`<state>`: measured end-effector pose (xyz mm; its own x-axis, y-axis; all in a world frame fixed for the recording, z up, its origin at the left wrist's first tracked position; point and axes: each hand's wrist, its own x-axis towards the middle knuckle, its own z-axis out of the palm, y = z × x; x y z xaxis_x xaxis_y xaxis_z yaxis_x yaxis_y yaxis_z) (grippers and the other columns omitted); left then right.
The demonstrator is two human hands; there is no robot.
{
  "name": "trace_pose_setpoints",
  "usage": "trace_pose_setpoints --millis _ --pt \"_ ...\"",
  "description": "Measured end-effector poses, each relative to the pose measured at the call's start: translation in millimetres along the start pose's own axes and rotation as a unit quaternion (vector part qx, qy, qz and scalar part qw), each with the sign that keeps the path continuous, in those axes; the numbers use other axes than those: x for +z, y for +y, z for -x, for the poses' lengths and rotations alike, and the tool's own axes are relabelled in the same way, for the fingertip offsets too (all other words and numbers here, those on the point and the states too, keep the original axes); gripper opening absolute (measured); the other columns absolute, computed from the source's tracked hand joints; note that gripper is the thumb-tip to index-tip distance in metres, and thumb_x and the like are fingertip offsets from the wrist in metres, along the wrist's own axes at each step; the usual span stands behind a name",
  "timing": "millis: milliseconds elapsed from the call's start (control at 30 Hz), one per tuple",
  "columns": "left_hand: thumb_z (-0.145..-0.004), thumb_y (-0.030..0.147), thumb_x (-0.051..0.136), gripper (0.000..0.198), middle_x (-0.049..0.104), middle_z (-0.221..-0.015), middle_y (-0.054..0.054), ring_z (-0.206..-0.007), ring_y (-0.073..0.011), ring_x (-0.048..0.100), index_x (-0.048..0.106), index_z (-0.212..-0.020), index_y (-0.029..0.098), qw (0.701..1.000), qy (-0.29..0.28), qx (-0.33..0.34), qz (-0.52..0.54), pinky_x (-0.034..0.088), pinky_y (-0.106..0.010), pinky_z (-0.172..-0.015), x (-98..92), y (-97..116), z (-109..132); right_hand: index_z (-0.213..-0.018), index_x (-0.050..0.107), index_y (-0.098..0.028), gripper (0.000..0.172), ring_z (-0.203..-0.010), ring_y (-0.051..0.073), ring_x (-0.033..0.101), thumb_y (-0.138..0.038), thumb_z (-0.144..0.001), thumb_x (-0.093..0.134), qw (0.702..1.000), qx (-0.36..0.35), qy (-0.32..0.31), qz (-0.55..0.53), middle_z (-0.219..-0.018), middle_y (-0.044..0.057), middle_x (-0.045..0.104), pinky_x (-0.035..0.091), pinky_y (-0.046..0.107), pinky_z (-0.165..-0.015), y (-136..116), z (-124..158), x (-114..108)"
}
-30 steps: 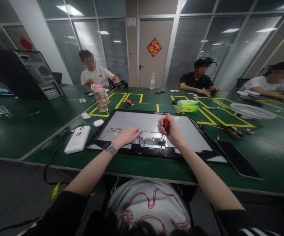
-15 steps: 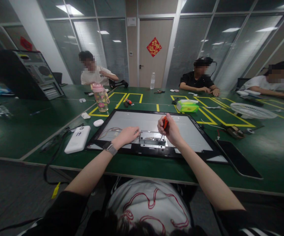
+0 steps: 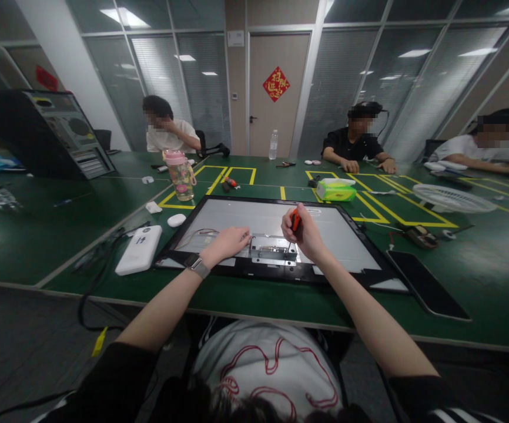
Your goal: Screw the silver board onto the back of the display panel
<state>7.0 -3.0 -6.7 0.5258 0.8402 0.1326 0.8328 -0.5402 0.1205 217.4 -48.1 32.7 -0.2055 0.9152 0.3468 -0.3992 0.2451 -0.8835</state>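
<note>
A display panel (image 3: pixel 228 208) with a black frame and a silver-grey back lies flat on the table before me. A metal bracket (image 3: pixel 267 255) sits near its front edge. My right hand (image 3: pixel 308 235) is wrapped round the red and black handle of a screwdriver (image 3: pixel 297 221), held upright over the bracket's right end; its thin shaft reaches down there, and the tip is too small to make out. My left hand (image 3: pixel 231 242) lies palm down on the panel, fingers stretched out, fingertips at the bracket's left end. Thin cables (image 3: pixel 195 231) run across the panel left of that hand.
Left of the panel are a white power bank (image 3: pixel 139 251) and a pink-lidded bottle (image 3: pixel 179 176). A black phone (image 3: pixel 426 284) lies to the right. Behind stand a green tissue pack (image 3: pixel 336 190) and a fan grille (image 3: pixel 452 198). Several people sit across the table (image 3: pixel 117 202).
My hands, the screwdriver and the panel look unmoved. Across the table, the person at left has raised a hand to the head, and the person in black has shifted their hands.
</note>
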Motion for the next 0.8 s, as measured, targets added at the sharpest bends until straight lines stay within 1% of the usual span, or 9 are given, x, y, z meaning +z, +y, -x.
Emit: trace_pose_setpoints --millis 133,367,800 --pt "-0.096 0.039 0.034 0.034 0.069 -0.089 -0.01 -0.083 -0.0223 0.064 0.061 -0.097 0.018 1.0 0.002 0.002 -0.003 0.043 -0.029 -0.07 0.8 0.0 -0.2 -0.057 0.047 -0.019 0.05 -0.034 0.005 0.03 -0.062 -0.079 0.056 1.0 0.003 -0.007 -0.014 -0.044 -0.006 0.039 0.019 0.019 -0.034 0.0 -0.2 0.1" --pt "-0.096 0.038 0.033 0.033 0.069 -0.089 -0.009 -0.081 -0.0232 0.064 0.06 -0.096 0.019 1.0 0.003 0.0 -0.011 0.042 -0.029 -0.066 1.5 -0.5 -0.6 -0.057 0.045 -0.019 0.051 -0.034 0.005 0.03 -0.064 -0.079 0.054 1.0 0.004 -0.004 0.0 -0.044 -0.006 0.039 0.019 0.019 -0.034 -0.8 0.1 0.8" --pt "-0.096 0.038 0.034 0.033 0.068 -0.09 -0.009 -0.082 -0.0217 0.064 0.06 -0.097 0.019 1.0 -0.005 -0.007 0.002 0.043 -0.028 -0.069 -2.4 2.1 0.8 -0.057 0.045 -0.02 0.05 -0.035 0.006 0.029 -0.065 -0.079 0.053 1.0 0.009 0.001 0.012 -0.045 -0.006 0.039 0.019 0.02 -0.035 -0.8 0.6 0.6"
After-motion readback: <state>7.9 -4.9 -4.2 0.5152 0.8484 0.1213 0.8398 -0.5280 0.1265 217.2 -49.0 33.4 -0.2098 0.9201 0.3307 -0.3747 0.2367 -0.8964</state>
